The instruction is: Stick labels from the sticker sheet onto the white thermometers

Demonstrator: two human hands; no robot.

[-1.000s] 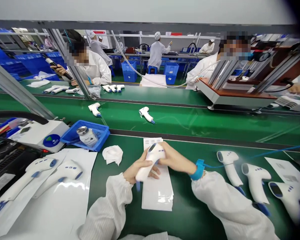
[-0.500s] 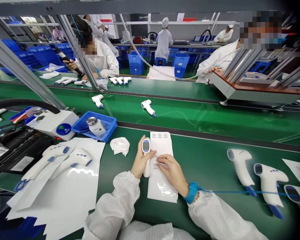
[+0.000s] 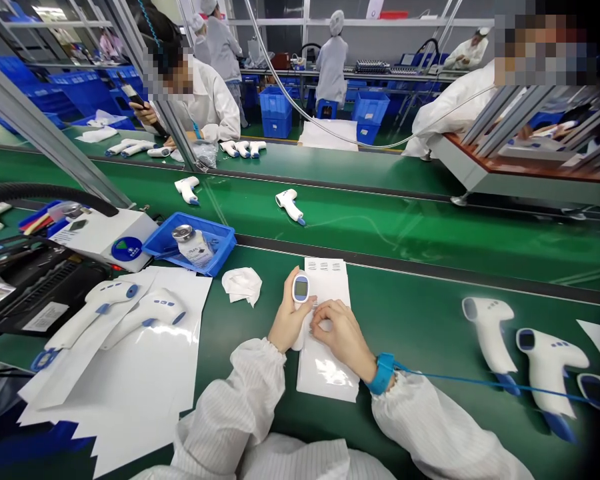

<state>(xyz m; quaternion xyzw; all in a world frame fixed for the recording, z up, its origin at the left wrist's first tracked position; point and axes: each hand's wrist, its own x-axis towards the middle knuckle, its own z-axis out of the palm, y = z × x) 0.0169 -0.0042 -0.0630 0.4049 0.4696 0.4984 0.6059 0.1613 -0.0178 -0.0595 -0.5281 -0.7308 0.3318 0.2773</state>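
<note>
My left hand (image 3: 285, 321) is wrapped round a white infrared thermometer (image 3: 301, 289), its small grey screen facing up towards me. Beneath both hands lies a white label sheet (image 3: 325, 370) with small rows of print, and the thermometer's handle is over its left edge. My right hand (image 3: 346, 339), with a blue wrist strap (image 3: 383, 373), rests on the sheet with thumb and index finger pinched together close to the printed rows. Whatever is between those fingertips is too small to make out.
Several thermometers (image 3: 553, 370) lie at right; two more (image 3: 147, 317) rest on white sheets (image 3: 150, 380) at left. A crumpled tissue (image 3: 241, 285) and a blue tray (image 3: 215, 260) with a bottle stand nearby. Beyond runs a green conveyor (image 3: 380, 227) carrying thermometers (image 3: 290, 205). Co-workers sit opposite.
My right thumb and index finger have closed into a pinch over the sheet. My left hand still holds the thermometer. The conveyor's thermometers appear slightly further left, and the view has shifted a little.
</note>
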